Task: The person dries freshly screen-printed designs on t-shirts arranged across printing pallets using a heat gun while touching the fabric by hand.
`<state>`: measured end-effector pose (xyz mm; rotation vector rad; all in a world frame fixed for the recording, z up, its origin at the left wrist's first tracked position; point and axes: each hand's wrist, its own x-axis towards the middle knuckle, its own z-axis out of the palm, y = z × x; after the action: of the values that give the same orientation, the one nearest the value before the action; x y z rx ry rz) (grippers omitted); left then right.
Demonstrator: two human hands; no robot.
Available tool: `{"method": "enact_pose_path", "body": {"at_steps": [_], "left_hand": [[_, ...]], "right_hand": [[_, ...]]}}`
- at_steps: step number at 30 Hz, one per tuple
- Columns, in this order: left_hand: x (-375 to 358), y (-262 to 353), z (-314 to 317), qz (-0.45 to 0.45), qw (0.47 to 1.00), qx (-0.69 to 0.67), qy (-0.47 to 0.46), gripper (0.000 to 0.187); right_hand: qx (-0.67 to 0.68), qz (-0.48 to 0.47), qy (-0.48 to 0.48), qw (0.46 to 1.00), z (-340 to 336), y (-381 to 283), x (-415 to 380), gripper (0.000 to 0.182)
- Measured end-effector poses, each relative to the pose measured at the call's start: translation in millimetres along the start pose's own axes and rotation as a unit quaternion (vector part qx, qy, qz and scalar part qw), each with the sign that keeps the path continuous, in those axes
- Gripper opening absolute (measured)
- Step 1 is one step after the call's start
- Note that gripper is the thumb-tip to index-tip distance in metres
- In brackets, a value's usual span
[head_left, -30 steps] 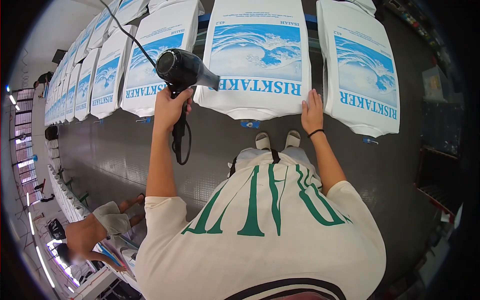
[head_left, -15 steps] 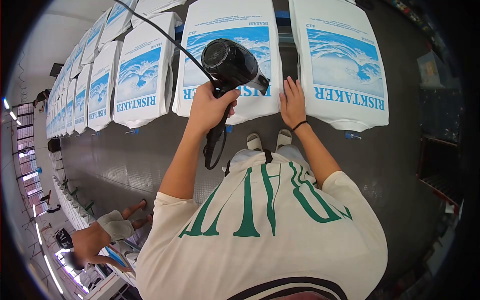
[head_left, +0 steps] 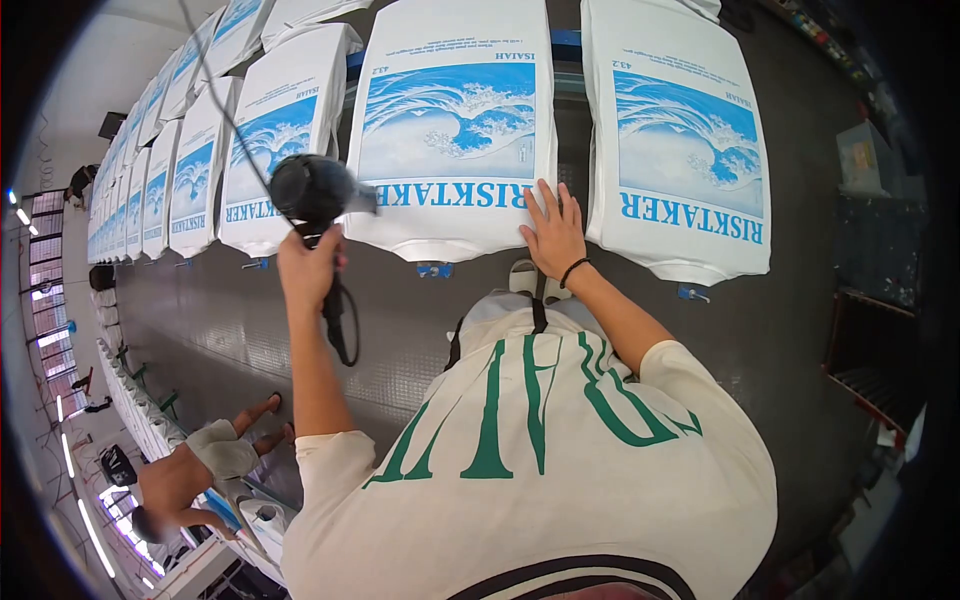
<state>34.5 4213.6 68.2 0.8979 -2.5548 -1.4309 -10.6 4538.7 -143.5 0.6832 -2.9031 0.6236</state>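
My left hand (head_left: 308, 265) is wrapped round the handle of a black hair dryer (head_left: 312, 188), its cord running up and to the left. The dryer's nozzle points right, over the left edge of a white printed T-shirt (head_left: 455, 205) stretched flat on a board. Blue lettering and a wave picture cover that shirt. My right hand (head_left: 555, 238) lies with fingers spread on the lower right corner of the same shirt, over the end of its lettering. A second printed T-shirt (head_left: 690, 225) is just right of this hand.
More printed shirts (head_left: 195, 190) on boards curve away in a row to the left. Blue clamps (head_left: 434, 269) show under the board ends. At lower left, another person (head_left: 185, 480) bends over a similar row. A rack (head_left: 875, 340) stands at the right.
My left hand has carried the hair dryer left and slightly down, uncovering the middle shirt's print. My right hand has shifted left from the shirt's edge onto its corner, fingers now more spread.
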Motion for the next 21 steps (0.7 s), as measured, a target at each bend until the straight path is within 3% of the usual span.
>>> {"method": "enact_pose_path", "body": {"at_steps": [4,8,15,21], "left_hand": [[21,-18,-26,-0.029,0.999,-0.018,0.042,0.017],[8,-3,-17,-0.052,0.997,-0.064,-0.012,0.018],[-36,45,73,-0.054,0.975,-0.102,-0.188,0.018],[-61,85,130,-0.020,0.981,-0.096,-0.169,0.019]], "right_hand": [[-0.025,0.005,-0.008,1.000,1,2,-2,0.061],[-0.034,-0.006,-0.008,0.999,-2,3,0,0.057],[0.041,-0.003,0.006,0.999,-28,23,-6,0.055],[0.107,-0.033,0.041,0.993,-79,78,-22,0.046]]}}
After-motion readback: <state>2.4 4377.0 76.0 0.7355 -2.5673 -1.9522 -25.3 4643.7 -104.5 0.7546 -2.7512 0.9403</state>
